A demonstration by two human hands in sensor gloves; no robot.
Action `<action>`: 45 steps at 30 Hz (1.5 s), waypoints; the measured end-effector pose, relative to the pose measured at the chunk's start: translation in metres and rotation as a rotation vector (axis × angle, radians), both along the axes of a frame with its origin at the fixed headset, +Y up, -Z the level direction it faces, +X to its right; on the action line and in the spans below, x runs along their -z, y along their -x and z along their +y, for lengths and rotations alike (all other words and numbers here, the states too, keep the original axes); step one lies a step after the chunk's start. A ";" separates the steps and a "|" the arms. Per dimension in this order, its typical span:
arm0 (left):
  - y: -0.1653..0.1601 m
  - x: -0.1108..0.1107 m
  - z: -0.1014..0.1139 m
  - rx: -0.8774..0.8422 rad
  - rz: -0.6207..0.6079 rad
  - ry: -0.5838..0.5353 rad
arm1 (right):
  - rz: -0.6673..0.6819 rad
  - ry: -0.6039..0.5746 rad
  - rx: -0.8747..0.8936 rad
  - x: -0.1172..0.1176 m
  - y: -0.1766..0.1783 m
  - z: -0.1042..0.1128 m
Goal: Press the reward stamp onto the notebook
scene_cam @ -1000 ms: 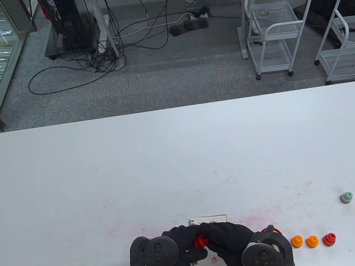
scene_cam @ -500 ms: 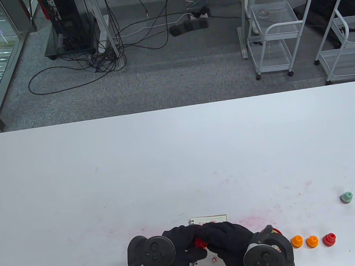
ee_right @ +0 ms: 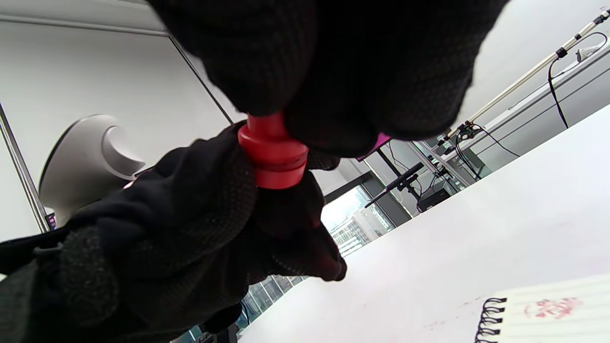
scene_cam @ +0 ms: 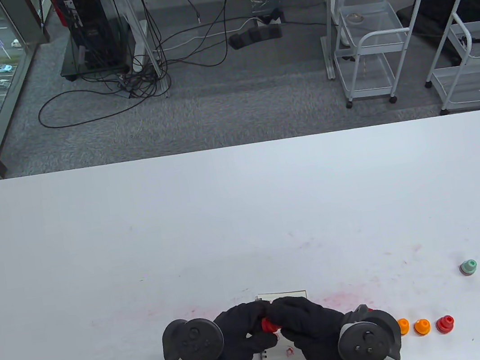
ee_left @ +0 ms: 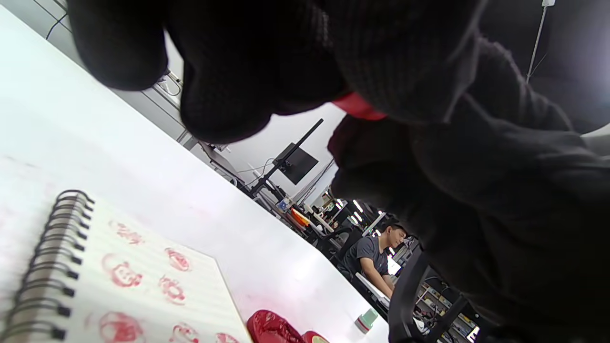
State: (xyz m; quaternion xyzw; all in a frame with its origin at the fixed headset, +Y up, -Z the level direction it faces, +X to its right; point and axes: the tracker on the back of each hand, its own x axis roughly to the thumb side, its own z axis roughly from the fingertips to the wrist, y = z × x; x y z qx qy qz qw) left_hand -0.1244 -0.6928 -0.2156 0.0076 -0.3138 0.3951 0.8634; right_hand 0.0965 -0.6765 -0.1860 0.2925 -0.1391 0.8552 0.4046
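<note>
A small spiral notebook (scene_cam: 281, 297) lies at the table's near edge, mostly under my hands; its open page (ee_left: 143, 281) bears several red stamp marks. Both gloved hands meet above it on one red stamp (scene_cam: 270, 324). My left hand (scene_cam: 245, 329) grips one end and my right hand (scene_cam: 296, 317) grips the other. In the right wrist view the red stamp (ee_right: 272, 155) shows between both hands' fingers, above the notebook corner (ee_right: 543, 309). The stamp is held clear of the page.
Right of my right hand stand two orange stamps (scene_cam: 421, 326), a red stamp (scene_cam: 445, 324) and, farther right, a green stamp (scene_cam: 468, 267). A loose red piece (ee_left: 271, 327) lies by the notebook. Pink ink smears (scene_cam: 345, 296) mark the table.
Both hands have stayed joined on the red stamp over the notebook. The left tracker has drifted slightly left and the right tracker slightly right.
</note>
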 end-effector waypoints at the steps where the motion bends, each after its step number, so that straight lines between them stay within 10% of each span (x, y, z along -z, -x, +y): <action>1: 0.000 0.000 0.000 0.002 0.000 -0.004 | 0.007 0.013 0.002 0.001 0.000 -0.001; 15: 0.021 0.005 0.002 0.263 0.048 -0.051 | -0.197 -0.008 -0.108 0.001 -0.024 0.010; 28: 0.048 0.003 0.011 0.465 0.089 -0.110 | -0.522 0.202 -0.428 0.006 -0.156 0.060; 45: 0.046 0.005 0.008 0.499 0.094 -0.070 | -0.744 0.484 -0.777 0.004 -0.256 -0.033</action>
